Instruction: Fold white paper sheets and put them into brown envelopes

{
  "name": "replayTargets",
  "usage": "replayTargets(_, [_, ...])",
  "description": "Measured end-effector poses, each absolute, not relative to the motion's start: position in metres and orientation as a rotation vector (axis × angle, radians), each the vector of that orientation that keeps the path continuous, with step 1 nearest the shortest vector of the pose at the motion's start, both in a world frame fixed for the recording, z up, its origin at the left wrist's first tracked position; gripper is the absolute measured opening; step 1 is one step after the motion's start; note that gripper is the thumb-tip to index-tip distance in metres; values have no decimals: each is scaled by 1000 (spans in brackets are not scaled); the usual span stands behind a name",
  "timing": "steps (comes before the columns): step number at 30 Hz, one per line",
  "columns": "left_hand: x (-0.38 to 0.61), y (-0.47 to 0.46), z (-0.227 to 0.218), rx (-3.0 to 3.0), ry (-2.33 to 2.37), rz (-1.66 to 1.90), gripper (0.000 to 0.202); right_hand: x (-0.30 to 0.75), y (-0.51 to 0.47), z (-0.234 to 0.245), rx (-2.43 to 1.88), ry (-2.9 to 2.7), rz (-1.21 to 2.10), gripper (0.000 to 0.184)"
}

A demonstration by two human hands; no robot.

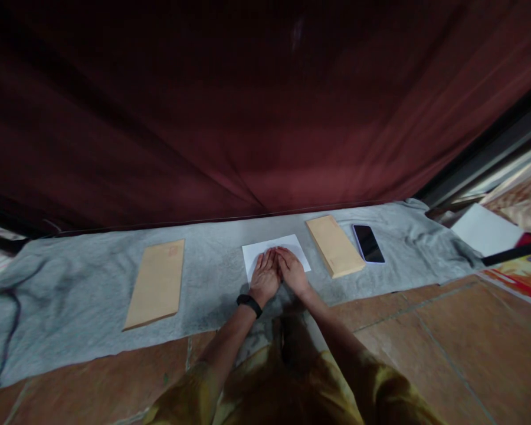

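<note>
A white sheet of paper (256, 252) lies on a grey cloth (84, 277) spread over the floor. Both of my hands rest flat on it, side by side and touching. My left hand (265, 274) has its fingers stretched out together on the paper, and a black band (249, 303) circles its wrist. My right hand (292, 270) lies the same way, fingers pointing toward the far edge of the sheet. Neither hand holds anything.
A tan envelope (156, 283) lies on the cloth to the left. A stack of tan envelopes (334, 244) and a dark phone (368, 242) lie to the right. A dark red curtain (256, 106) hangs behind. Brown floor tiles (446, 330) are in front.
</note>
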State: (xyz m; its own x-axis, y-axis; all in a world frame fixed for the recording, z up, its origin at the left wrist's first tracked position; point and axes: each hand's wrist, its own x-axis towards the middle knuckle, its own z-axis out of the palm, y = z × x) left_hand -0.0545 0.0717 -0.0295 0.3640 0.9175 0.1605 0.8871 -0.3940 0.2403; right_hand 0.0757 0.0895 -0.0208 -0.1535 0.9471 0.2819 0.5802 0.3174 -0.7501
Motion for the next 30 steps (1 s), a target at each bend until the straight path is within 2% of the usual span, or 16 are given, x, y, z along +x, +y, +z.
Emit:
replayTargets(9, [-57, 62, -37, 2579, 1600, 423, 52, 73, 126, -27, -1231, -2333, 485, 43])
replayTargets(24, [-78, 29, -17, 2631, 1379, 306, 50, 85, 126, -32, -1204, -2443, 431, 46])
replayTargets(30, [-82, 32, -3, 2650, 1277, 352, 41, 91, 123, -31, -1220, -2436, 434, 47])
